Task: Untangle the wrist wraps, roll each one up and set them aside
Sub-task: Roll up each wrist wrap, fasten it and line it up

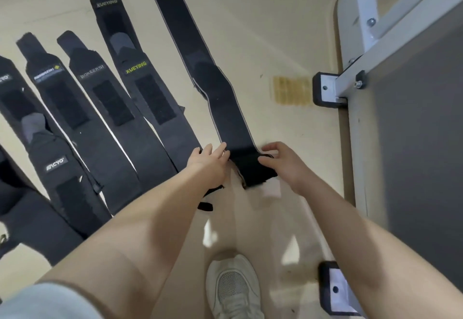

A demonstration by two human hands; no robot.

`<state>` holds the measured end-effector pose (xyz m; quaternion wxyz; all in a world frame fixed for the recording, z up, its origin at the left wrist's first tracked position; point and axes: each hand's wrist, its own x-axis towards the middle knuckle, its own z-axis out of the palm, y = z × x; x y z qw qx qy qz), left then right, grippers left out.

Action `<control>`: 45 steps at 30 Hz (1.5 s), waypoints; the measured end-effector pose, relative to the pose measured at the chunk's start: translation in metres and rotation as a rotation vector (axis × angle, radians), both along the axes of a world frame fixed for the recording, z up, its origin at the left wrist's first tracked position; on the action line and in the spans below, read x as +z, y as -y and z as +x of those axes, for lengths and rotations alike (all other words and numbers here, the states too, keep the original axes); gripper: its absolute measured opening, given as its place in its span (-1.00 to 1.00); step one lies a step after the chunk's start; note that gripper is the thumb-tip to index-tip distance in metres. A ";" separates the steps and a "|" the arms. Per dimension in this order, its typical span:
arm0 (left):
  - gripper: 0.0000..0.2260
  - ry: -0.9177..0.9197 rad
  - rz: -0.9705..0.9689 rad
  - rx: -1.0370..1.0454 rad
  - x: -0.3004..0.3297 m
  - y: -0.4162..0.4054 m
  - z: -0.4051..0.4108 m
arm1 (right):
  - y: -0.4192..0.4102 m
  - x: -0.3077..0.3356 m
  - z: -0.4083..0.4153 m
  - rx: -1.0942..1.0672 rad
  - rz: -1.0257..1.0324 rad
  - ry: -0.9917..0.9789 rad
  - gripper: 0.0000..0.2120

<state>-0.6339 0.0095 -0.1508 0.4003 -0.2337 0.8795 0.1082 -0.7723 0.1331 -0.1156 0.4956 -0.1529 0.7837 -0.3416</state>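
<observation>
Several wraps (110, 98) lie flat and side by side on the floor (275, 43), fanned from about 9 to 12 o'clock of the hands, so the untangling looks largely done. At least 5 are laid out straight with their labels up; none shows as a finished roll, so nearly all the rolling and setting aside is left, as far as can be seen.

The rightmost wrap (225, 108) runs from 12 o'clock down to the hands, and its near end (253, 168) appears folded over, a roll just begun. The left hand (209, 166) rests at its left edge with fingers nearly straight, pressing or steadying. The right hand (283, 163) curls over the right edge, thumb and fingers pinching the folded end. A bench frame (355, 78) stands at 2 o'clock, a shoe (233, 288) at 6.
</observation>
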 end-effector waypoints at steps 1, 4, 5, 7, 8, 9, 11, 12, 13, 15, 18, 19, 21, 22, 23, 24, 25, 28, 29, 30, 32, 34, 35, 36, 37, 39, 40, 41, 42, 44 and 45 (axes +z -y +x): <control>-0.44 0.000 -0.014 -0.014 0.000 0.000 -0.001 | -0.001 0.006 -0.005 0.002 -0.005 0.023 -0.71; -0.42 -0.090 -0.087 -0.062 -0.001 0.000 0.005 | -0.007 0.007 -0.010 0.177 0.172 -0.066 -0.60; -0.42 -0.146 -0.104 -0.081 -0.001 -0.002 0.009 | -0.010 0.005 -0.007 0.277 0.279 -0.084 -0.56; -0.42 -0.251 -0.088 -0.128 0.002 -0.003 0.017 | -0.016 0.001 0.002 0.468 0.463 -0.135 -0.51; -0.43 -0.280 -0.062 -0.144 0.005 -0.003 0.021 | -0.015 0.000 0.007 0.516 0.490 -0.212 -0.52; -0.46 -0.299 -0.038 -0.152 0.009 -0.002 0.026 | -0.012 0.000 0.012 0.516 0.463 -0.298 -0.54; -0.54 -0.337 -0.024 -0.150 0.017 0.006 0.039 | 0.000 0.004 0.026 0.434 0.308 -0.396 -0.62; -0.57 -0.346 -0.026 -0.128 0.023 0.012 0.047 | 0.009 0.007 0.036 0.400 0.216 -0.405 -0.69; -0.57 -0.339 -0.029 -0.094 0.029 0.019 0.058 | 0.020 0.011 0.046 0.379 0.131 -0.390 -0.77; -0.57 -0.323 -0.049 -0.007 0.042 0.037 0.086 | 0.046 0.020 0.074 0.378 0.001 -0.321 -0.86; -0.57 -0.365 -0.088 0.206 0.061 0.067 0.149 | 0.092 0.038 0.128 0.529 -0.102 -0.279 -0.84; -0.57 -0.376 -0.094 0.291 0.068 0.075 0.175 | 0.107 0.042 0.150 0.576 -0.110 -0.262 -0.82; -0.58 -0.385 -0.124 0.417 0.078 0.093 0.232 | 0.134 0.054 0.196 0.629 -0.138 -0.155 -0.79; -0.58 -0.383 -0.145 0.473 0.081 0.101 0.263 | 0.146 0.059 0.222 0.662 -0.155 -0.107 -0.78; -0.59 -0.379 -0.166 0.539 0.083 0.107 0.295 | 0.156 0.063 0.247 0.718 -0.164 -0.099 -0.78; -0.60 -0.375 -0.181 0.621 0.083 0.112 0.328 | 0.165 0.065 0.271 0.817 -0.168 -0.144 -0.78; -0.61 -0.369 -0.195 0.720 0.081 0.114 0.361 | 0.173 0.067 0.295 0.944 -0.169 -0.220 -0.78; -0.64 -0.371 -0.248 1.024 0.069 0.103 0.450 | 0.188 0.069 0.363 1.332 -0.172 -0.406 -0.82; -0.64 -0.363 -0.262 1.091 0.062 0.095 0.476 | 0.192 0.068 0.383 1.425 -0.177 -0.409 -0.82; -0.63 -0.353 -0.262 1.147 0.054 0.087 0.501 | 0.195 0.066 0.403 1.496 -0.167 -0.419 -0.83; -0.62 -0.336 -0.248 1.248 0.037 0.068 0.542 | 0.199 0.059 0.438 1.600 -0.137 -0.460 -0.85; -0.61 -0.349 -0.238 1.329 0.027 0.051 0.571 | 0.202 0.045 0.467 1.670 -0.090 -0.515 -0.83; -0.59 -0.358 -0.222 1.365 0.023 0.043 0.581 | 0.203 0.037 0.481 1.691 -0.060 -0.550 -0.82; -0.57 -0.371 -0.202 1.390 0.022 0.037 0.589 | 0.203 0.029 0.492 1.703 -0.031 -0.585 -0.80; -0.55 -0.390 -0.182 1.403 0.019 0.031 0.595 | 0.203 0.021 0.502 1.706 -0.007 -0.613 -0.77; -0.60 -0.432 -0.180 1.405 0.015 0.023 0.606 | 0.201 0.007 0.519 1.677 0.032 -0.634 -0.72; -0.62 -0.444 -0.190 1.431 0.014 0.020 0.611 | 0.200 -0.001 0.527 1.648 0.046 -0.636 -0.69; -0.59 -0.445 -0.208 1.444 0.012 0.017 0.616 | 0.198 -0.008 0.534 1.623 0.057 -0.638 -0.65; -0.54 -0.425 -0.239 1.422 0.012 0.015 0.621 | 0.196 -0.014 0.541 1.606 0.076 -0.640 -0.61; -0.52 -0.394 -0.278 1.360 0.008 0.009 0.631 | 0.189 -0.023 0.552 1.589 0.117 -0.638 -0.58; -0.53 -0.373 -0.259 1.372 0.008 0.007 0.635 | 0.185 -0.026 0.556 1.574 0.130 -0.633 -0.58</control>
